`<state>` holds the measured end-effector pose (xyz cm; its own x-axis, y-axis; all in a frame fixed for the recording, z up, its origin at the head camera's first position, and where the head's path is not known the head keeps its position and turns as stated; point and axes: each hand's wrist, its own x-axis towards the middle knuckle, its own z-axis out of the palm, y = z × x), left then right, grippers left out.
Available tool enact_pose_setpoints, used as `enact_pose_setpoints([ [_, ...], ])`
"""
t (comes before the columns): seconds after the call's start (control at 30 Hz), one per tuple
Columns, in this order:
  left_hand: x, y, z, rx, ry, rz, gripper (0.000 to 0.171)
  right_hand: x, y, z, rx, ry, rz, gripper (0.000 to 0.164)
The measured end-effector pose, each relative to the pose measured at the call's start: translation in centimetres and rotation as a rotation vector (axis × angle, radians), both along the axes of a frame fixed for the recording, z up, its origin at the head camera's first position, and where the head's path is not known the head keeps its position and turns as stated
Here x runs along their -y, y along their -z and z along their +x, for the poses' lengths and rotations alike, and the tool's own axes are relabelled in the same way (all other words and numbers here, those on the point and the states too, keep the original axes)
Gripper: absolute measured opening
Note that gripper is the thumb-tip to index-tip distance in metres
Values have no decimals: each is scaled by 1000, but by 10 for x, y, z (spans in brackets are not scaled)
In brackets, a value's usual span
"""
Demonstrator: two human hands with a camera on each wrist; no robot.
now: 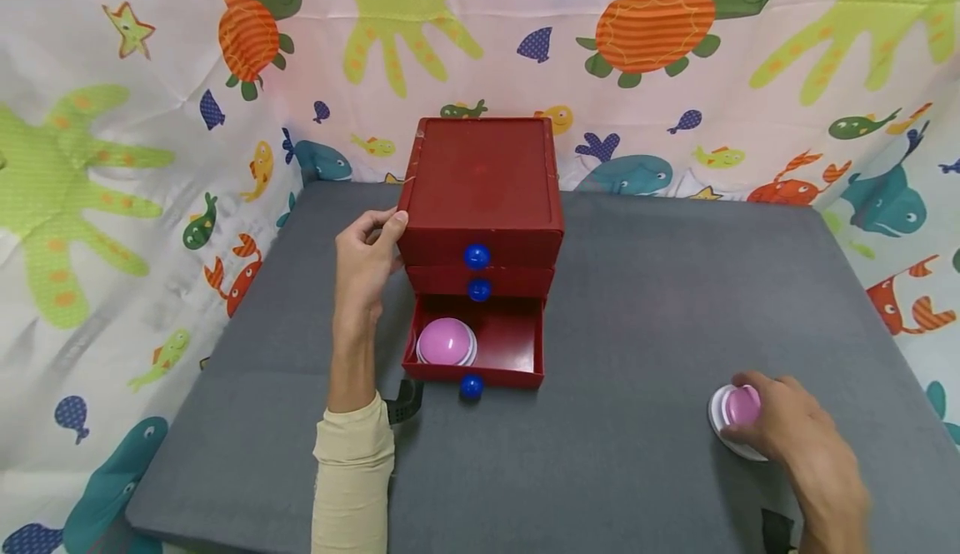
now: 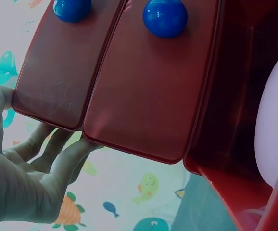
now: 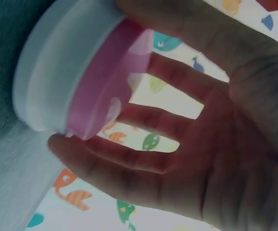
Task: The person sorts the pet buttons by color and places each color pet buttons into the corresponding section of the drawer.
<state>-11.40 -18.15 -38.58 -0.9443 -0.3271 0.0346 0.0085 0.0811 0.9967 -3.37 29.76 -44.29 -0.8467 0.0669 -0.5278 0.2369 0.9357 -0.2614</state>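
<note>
A red drawer box (image 1: pixel 480 172) with several blue ball knobs stands at the back of the table. Its bottom drawer (image 1: pixel 506 377) is pulled out and has a pink-domed push button (image 1: pixel 446 341) with a white base in its left part. My left hand (image 1: pixel 363 267) holds the box by its upper left corner, thumb near the top edge and fingers against the side. Out to the right, my right hand (image 1: pixel 798 422) grips another pink and white push button (image 3: pixel 57 72), fingers and thumb around its rim. That button is tilted in the right wrist view; whether it touches the table I cannot tell.
A grey cloth covers the table (image 1: pixel 600 471). Behind and at both sides hangs a white curtain (image 1: pixel 465 62) printed with sea animals. A blue knob (image 1: pixel 471 386) juts from the front of the pulled-out drawer. The two upper drawers are pushed in.
</note>
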Motion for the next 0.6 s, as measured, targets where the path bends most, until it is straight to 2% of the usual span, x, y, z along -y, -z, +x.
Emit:
enact_pose_setpoints([
  [0.13, -1, -1, 0, -7, 8, 5, 39, 11, -8, -3, -67, -61, 8, 84],
  [0.27, -1, -1, 0, 3, 13, 3, 38, 28, -20, -5, -127, -79, -3, 87],
  [0.6, -1, -2, 0, 15, 1, 4, 38, 62, -42, -1, -328, -184, -54, 76],
])
